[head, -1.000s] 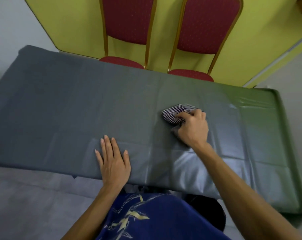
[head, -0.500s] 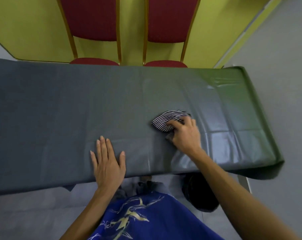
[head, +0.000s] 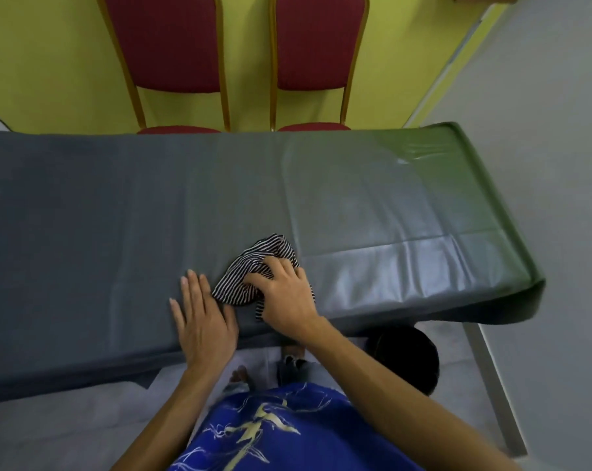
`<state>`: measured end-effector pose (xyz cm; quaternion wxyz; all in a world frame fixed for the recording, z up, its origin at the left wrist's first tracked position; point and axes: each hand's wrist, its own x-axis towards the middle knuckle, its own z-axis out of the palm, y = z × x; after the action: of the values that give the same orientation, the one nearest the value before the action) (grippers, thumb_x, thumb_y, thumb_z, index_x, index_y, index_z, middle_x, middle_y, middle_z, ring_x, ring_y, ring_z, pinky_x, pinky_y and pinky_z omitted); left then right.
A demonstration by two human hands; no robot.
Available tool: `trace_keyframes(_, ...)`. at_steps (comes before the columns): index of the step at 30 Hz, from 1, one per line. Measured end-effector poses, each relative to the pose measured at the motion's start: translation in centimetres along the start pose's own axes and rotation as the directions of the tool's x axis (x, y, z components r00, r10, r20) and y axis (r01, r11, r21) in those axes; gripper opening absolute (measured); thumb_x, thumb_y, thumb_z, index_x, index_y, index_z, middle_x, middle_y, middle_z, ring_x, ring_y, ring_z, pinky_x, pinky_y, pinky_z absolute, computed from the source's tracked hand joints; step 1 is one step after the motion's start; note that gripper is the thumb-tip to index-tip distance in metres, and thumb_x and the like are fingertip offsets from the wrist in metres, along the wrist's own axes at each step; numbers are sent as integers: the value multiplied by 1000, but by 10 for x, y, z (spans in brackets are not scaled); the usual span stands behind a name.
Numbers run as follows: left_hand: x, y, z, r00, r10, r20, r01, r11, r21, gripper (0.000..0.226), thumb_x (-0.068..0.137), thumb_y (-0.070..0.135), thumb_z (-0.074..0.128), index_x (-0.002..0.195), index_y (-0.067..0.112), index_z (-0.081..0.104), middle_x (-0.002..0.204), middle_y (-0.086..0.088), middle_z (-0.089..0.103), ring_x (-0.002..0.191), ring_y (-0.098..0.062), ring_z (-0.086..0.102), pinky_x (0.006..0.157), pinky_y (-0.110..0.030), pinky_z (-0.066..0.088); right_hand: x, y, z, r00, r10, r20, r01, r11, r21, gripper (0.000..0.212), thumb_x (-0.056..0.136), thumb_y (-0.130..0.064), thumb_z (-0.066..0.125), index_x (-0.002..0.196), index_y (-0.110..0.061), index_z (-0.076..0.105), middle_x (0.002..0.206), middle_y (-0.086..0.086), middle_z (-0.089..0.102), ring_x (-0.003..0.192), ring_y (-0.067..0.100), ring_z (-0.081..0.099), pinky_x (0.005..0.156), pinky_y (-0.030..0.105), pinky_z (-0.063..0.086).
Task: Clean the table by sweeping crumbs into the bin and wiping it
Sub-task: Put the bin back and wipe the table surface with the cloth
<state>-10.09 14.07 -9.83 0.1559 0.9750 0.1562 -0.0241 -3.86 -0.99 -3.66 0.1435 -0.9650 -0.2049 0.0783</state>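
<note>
Head cam, looking down: right hand [head: 285,294] is clenched on a striped cloth [head: 254,273], pressing it onto the grey-green tablecloth [head: 118,205] at lower centre of frame, close to the table's near edge. Cloth is bunched, its long axis running diagonally from lower left to upper right; most of it sticks out up and left of the grip, w/ one loose tail hanging toward the near edge. Left hand [head: 203,317] lies flat, palm down, fingers spread, gripping nothing; it sits just beside the cloth's lower-left end, touching or nearly so, can't tell which.

Key relation: a dark round bin [head: 403,358] shows below the near edge, lower right of the cloth, partly hidden by the right forearm. So the cloth needs to travel toward the frame's bottom and slightly right to push anything over the edge into it. Right hand is nearer the bin and already has the cloth. No crumbs visible at this res.

Vs 0.5 s ago: cloth and right hand have come closer to the near edge and to the left hand, gap between the hands nearly closed. Left hand is in about the same spot on the tablecloth. Two red chairs [head: 172,42] at frame top unchanged.
</note>
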Motion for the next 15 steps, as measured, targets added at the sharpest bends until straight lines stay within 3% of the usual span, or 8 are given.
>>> trace_keyframes(3, 2, 5, -4, 999, -27, 21, 29, 996, -80, 69, 94, 28, 37, 154, 0, 17, 164, -15, 8, 153, -26, -1, 122, -52, 0, -3, 1, -3, 1000, -10, 14, 10, 1000, -16, 56, 65, -8, 68, 117, -30, 63, 133, 7, 51, 120, 31, 45, 90, 47, 40)
trace_keyframes(7, 4, 21, -26, 996, -79, 34, 86, 919, -385, 62, 96, 11, 38, 154, 2, 18, 163, -15, 16, 153, -23, 3, 124, -46, -3, -2, 3, -27, 998, -46, -47, 44, 998, -33, 46, 63, -2, 64, 102, -27, 69, 130, -2, 57, 119, 25, 49, 83, 41, 38)
trace_keyframes(9, 4, 32, -42, 995, -94, 21, 92, 855, -510, 59, 96, 9, 34, 154, 5, 21, 162, -13, 19, 152, -21, 7, 124, -42, -2, -5, 3, -32, 994, -93, -62, 92, 996, -12, 43, 64, -3, 64, 99, -27, 70, 130, -6, 60, 124, 22, 49, 88, 43, 37)
trace_keyframes(11, 1, 39, -48, 995, -95, 41, 102, 823, -559, 59, 95, 9, 32, 154, 8, 24, 162, -11, 19, 152, -20, 6, 124, -37, -3, -12, 5, -28, 990, -138, 34, 140, 990, -35, 44, 65, -5, 65, 102, -28, 70, 137, -8, 58, 135, 21, 42, 99, 49, 32)
trace_keyframes(13, 0, 38, -48, 999, -22, 24, 31, 836, -547, 63, 91, 17, 26, 154, 9, 26, 163, -9, 20, 152, -18, 4, 123, -36, -3, -21, 6, -19, 982, -126, 140, 137, 988, -72, 47, 69, -4, 66, 108, -29, 68, 146, -8, 51, 145, 22, 29, 109, 56, 22)
trace_keyframes(15, -1, 33, -42, 997, 76, 18, -56, 854, -518, 63, 91, 21, 23, 152, 10, 31, 162, -7, 21, 152, -17, 3, 124, -39, -1, -28, 5, -11, 986, -95, 134, 105, 992, -68, 49, 69, 0, 64, 109, -29, 68, 149, -7, 47, 148, 23, 24, 113, 59, 16)
